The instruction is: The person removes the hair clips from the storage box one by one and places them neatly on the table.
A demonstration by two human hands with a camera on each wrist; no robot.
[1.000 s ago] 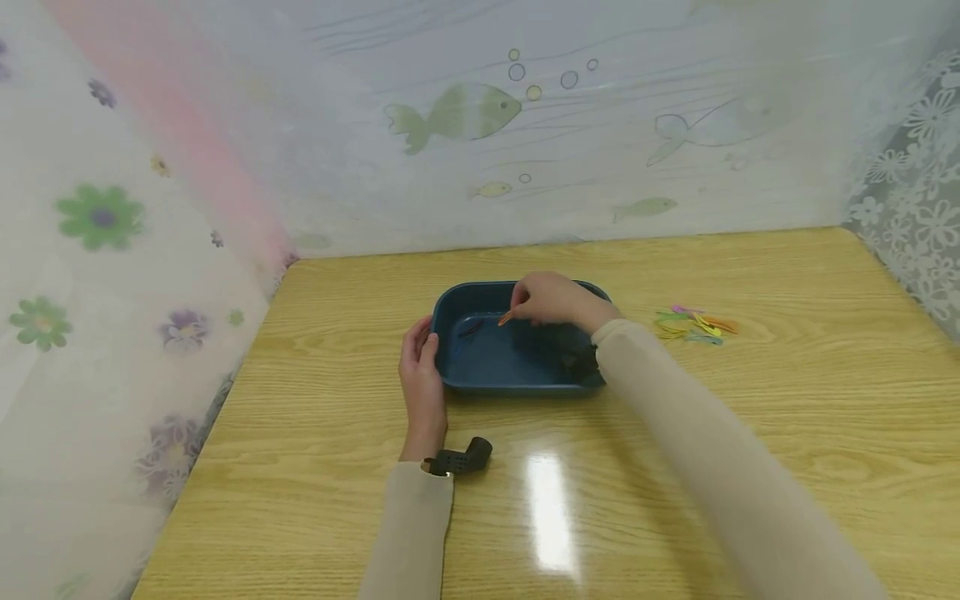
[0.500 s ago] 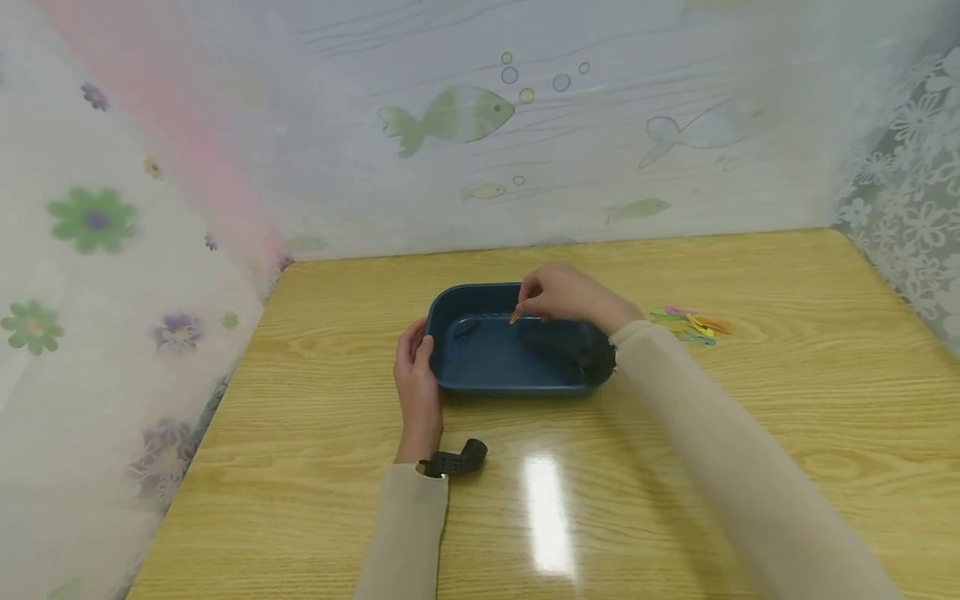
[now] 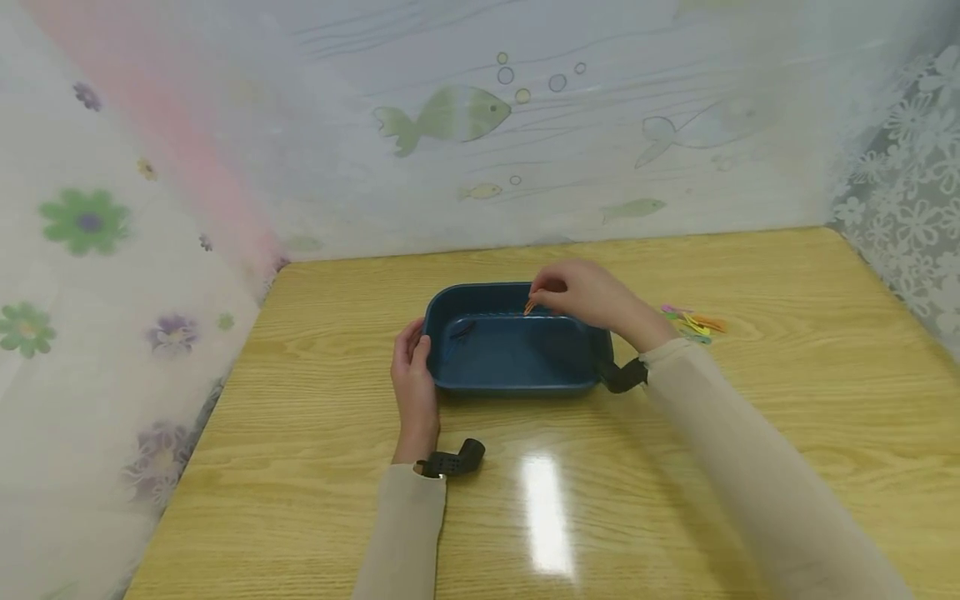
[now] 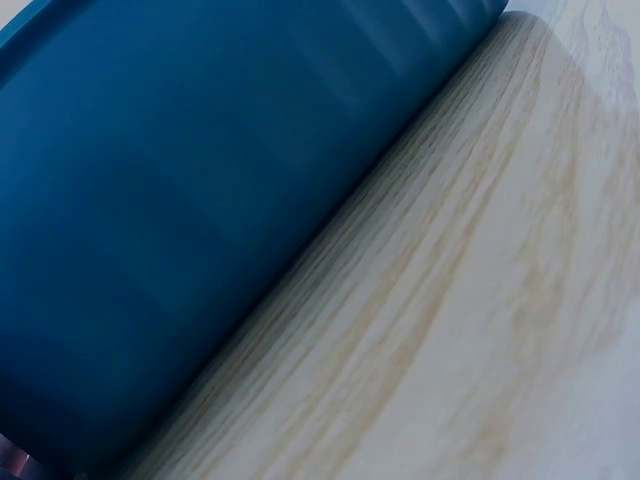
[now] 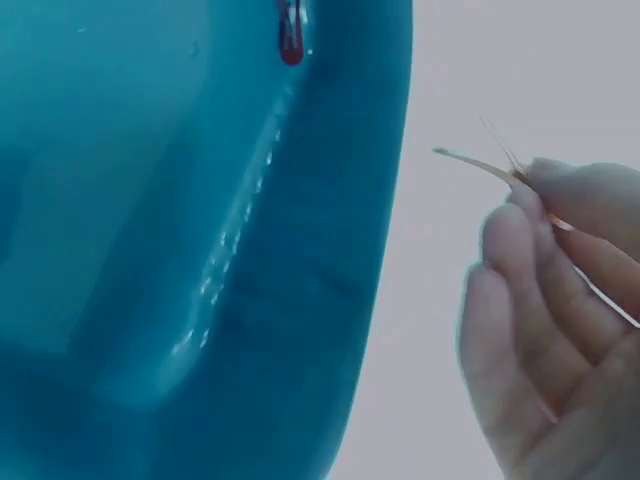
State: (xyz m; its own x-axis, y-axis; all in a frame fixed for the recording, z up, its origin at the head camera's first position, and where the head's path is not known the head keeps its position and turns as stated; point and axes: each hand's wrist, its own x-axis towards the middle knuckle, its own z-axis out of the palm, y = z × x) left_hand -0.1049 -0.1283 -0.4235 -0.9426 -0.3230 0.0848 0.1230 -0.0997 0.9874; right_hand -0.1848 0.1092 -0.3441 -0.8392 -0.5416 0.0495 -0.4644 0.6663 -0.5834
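A blue basin with rounded corners stands on the table. My left hand holds its left end, thumb near the rim and fingers along the outer wall; in the left wrist view the basin's outer wall fills much of the picture. My right hand is over the far right part of the basin, pinching a thin orange two-pronged piece between thumb and fingertips. The prongs of the orange piece spread apart in the right wrist view. A dark reddish thin piece lies inside the basin at the left.
Right of the basin, a small pile of thin coloured pieces in pink, green, yellow, orange and teal lies on the wooden table. Black wrist cameras sit on both wrists. A cloth wall with printed fish rises behind the table.
My right hand has drawn rightward and toward the far rim, carrying the orange piece from over the basin's middle. The left hand keeps its hold on the basin.
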